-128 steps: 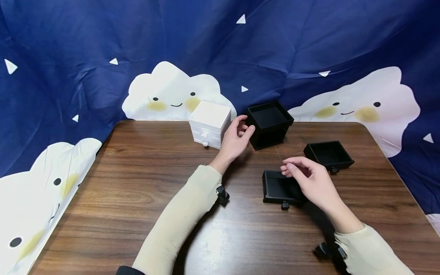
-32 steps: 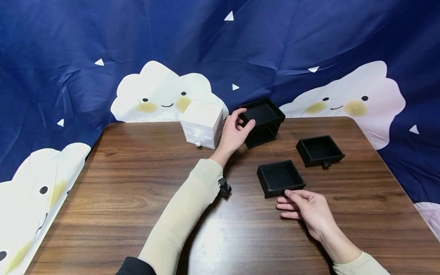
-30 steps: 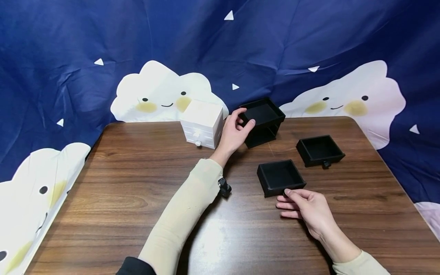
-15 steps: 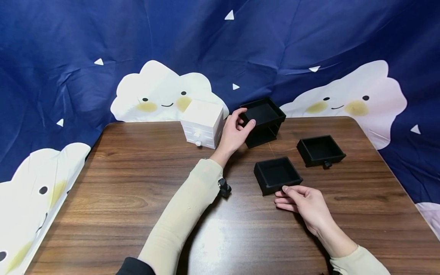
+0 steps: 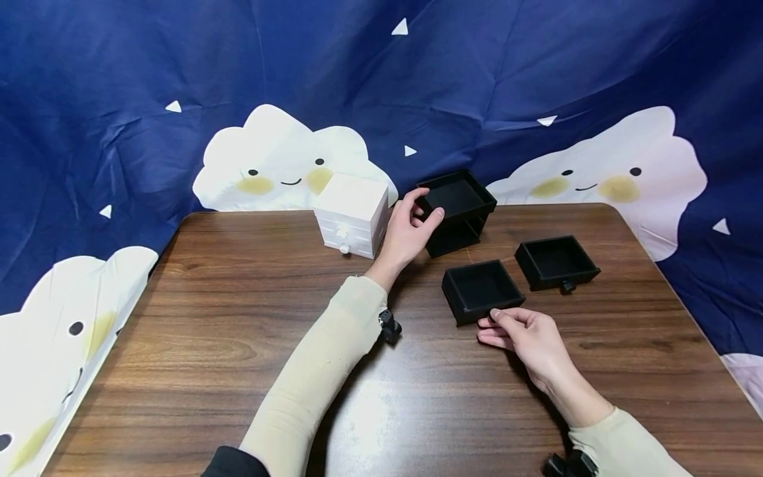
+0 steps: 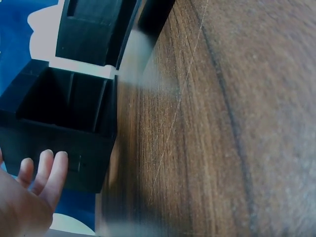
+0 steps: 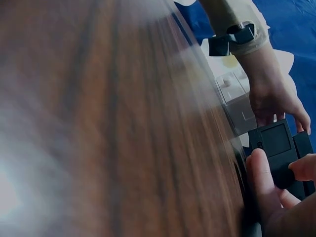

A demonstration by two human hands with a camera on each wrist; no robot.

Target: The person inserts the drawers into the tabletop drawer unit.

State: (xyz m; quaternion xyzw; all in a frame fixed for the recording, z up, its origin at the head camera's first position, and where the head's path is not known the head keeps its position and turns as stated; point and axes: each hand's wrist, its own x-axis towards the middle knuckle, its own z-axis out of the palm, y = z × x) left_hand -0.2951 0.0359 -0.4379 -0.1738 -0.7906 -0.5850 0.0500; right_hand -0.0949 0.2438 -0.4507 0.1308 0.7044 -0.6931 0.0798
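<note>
A small black cabinet point(image 5: 457, 192) with an open front compartment and a recessed, rimmed top stands at the back of the table. My left hand point(image 5: 405, 232) rests on its left side; in the left wrist view, straight fingers lie against the cabinet's wall point(image 6: 49, 143). In front of the cabinet is an empty black drawer point(image 5: 483, 289). My right hand point(image 5: 539, 344) pinches its front at the knob between thumb and forefinger, hiding the knob in the head view. The drawer point(image 6: 91, 29) also shows close to the cabinet's opening in the left wrist view.
A second black drawer point(image 5: 557, 258) with a knob lies on the wooden table point(image 5: 208, 344) to the right. A white cabinet point(image 5: 352, 212) with small knobs stands left of the black one. Behind the table hangs a blue cloth point(image 5: 334, 59) with clouds.
My right hand came down from over the drawer and took hold of its front. The drawer has since moved away from me, nearer the black cabinet. My left hand stays at the cabinet.
</note>
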